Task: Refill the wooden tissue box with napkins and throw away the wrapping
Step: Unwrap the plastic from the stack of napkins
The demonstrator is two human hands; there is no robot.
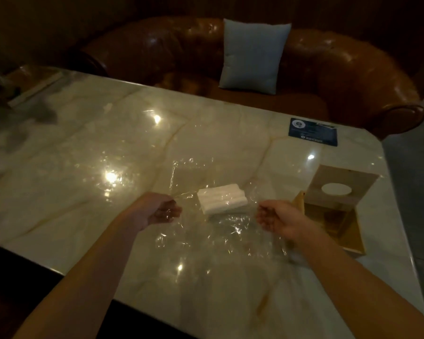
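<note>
Left hand (160, 211) and right hand (275, 220) apart, each apparently pinching clear wrapping (206, 231), spread flat on bench (83, 155) to free napkins (221, 201); wooden tissue box (338, 211) open alongside.

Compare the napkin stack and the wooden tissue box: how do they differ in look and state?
The napkin stack is white, low and flat, lying among clear wrapping; the wooden tissue box is tan, taller and open, with a round hole in its panel. The stack sits between both hands; the box stands right of them. Both rest on the marble table.
</note>
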